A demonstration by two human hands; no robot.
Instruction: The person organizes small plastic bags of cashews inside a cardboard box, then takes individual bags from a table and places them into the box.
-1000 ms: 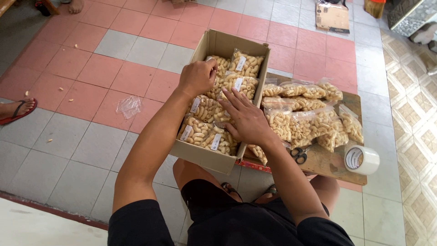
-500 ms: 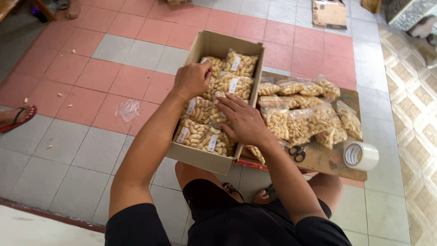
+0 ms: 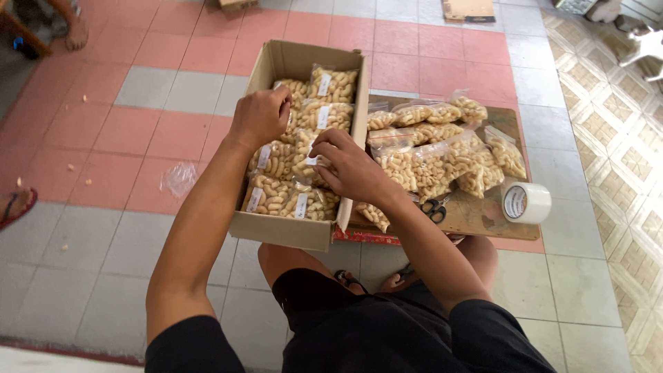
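Both grips are down inside the cardboard box (image 3: 290, 231): the left hand (image 3: 261, 116) curls its fingers onto a snack bag (image 3: 293, 90) near the far left wall, closed loosely on its top edge as far as I can tell, while the right hand (image 3: 349, 166) presses spread fingers on the bags in the middle of the box (image 3: 304, 155), pinching one small white label. Clear bags of pale puffed snacks fill the box in rows, so the step in hand looks like settling bags into place. More filled bags (image 3: 442, 148) lie heaped just right of the box on a brown board (image 3: 483, 214), with scissors (image 3: 434, 207) and a tape roll (image 3: 526, 202) near its front edge; squaring the rows calls for gentle pressure on brittle contents.
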